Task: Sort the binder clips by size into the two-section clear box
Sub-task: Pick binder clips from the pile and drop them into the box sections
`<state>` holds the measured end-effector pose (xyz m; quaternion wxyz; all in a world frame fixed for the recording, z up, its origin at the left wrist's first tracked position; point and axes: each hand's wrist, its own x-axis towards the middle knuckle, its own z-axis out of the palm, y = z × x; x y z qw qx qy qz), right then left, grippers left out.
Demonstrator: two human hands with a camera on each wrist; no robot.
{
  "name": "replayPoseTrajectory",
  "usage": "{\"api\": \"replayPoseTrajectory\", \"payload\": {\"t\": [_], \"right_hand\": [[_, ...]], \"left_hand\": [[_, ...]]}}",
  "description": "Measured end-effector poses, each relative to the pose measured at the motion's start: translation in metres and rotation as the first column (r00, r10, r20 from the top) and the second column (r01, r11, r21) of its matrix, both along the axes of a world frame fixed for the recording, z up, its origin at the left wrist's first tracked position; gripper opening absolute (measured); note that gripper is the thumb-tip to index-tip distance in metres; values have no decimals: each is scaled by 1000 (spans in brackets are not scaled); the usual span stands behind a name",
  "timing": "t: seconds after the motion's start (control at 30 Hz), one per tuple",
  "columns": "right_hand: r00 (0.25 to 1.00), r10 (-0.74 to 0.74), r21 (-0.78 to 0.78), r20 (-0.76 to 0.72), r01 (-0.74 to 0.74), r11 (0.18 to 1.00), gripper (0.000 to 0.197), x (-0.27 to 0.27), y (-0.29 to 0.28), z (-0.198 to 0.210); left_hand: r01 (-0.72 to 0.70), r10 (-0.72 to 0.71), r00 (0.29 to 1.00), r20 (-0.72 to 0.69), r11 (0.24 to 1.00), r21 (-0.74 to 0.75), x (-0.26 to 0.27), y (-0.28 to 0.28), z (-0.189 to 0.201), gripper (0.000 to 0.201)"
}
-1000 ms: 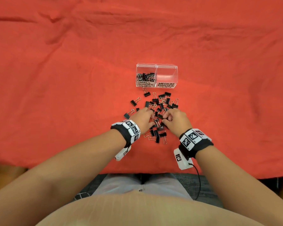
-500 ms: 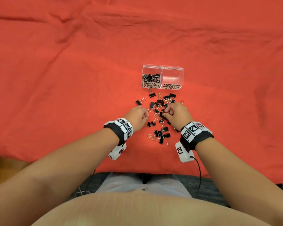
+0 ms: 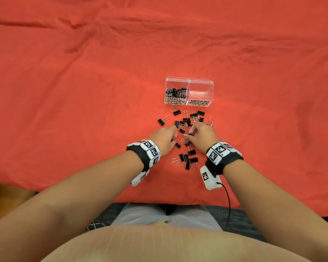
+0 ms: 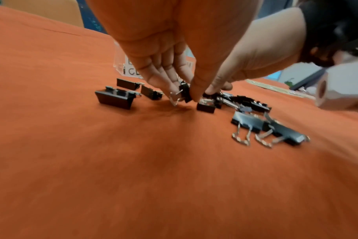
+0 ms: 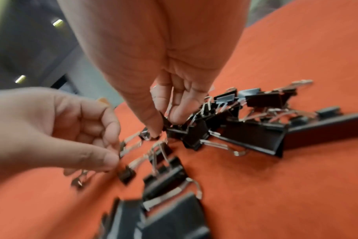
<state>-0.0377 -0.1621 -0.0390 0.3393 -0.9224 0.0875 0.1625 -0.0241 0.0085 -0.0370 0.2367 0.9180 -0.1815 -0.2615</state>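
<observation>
Left of centre, the left hand [image 3: 164, 138] pinches a small binder clip [image 4: 184, 92]; the right hand [image 3: 202, 136] pinches another from the pile [image 3: 187, 129]. Lifting each straight up would avoid snagging handles. The clear box [image 3: 189, 91] sits above, medium section empty.

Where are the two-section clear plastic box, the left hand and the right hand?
two-section clear plastic box [image 3: 208, 86]: head view, bare right wall.
left hand [image 3: 164, 138]: head view, back of hand.
right hand [image 3: 204, 135]: head view, back of hand.

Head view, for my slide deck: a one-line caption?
Both hands pick binder clips beside a half-filled clear box.
</observation>
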Motion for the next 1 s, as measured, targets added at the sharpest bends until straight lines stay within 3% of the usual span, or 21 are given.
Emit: {"api": "replayPoseTrajectory", "payload": {"t": [0.17, 0.3, 0.4, 0.5, 0.57, 0.63, 0.77, 0.9, 1.0], "right_hand": [[951, -300, 266, -71, 308, 914, 20, -3, -26, 8], [880, -417, 376, -229, 475, 796, 20, -1, -45, 11], [865, -414, 425, -282, 500, 755, 18, 3, -47, 14], [931, -294, 326, -216, 352, 877, 12, 4, -38, 14], [981, -158, 203, -108, 177, 963, 7, 5, -28, 13], [1000, 9, 50, -27, -8, 999, 4, 7, -21, 11], [965, 256, -181, -48, -261, 948, 26, 11, -20, 2], [946, 320, -260, -42, -320, 911, 26, 11, -20, -1], [952, 304, -222, -36, -305, 926, 16, 10, -17, -1]], "left_hand": [[-28, 31, 997, 72, 999, -46, 20, -19, 4, 14], [-28, 25, 999, 44, 997, 65, 31, -34, -2, 18], [-29, 25, 999, 35, 992, 119, 31, -39, -8, 22], [-44, 37, 998, 51, 990, 137, 29, -45, -10, 13], [-59, 53, 997, 49, 988, 141, 27, -48, -9, 24], [-47, 39, 997, 60, 988, 144, 26, -48, -7, 30], [-15, 2, 995, 98, 990, 138, 23, -44, -7, 22], [81, -108, 982, 152, 980, 180, 20, -38, -7, 19], [102, -139, 974, 178, 974, 204, 21, -34, -3, 20]]}}
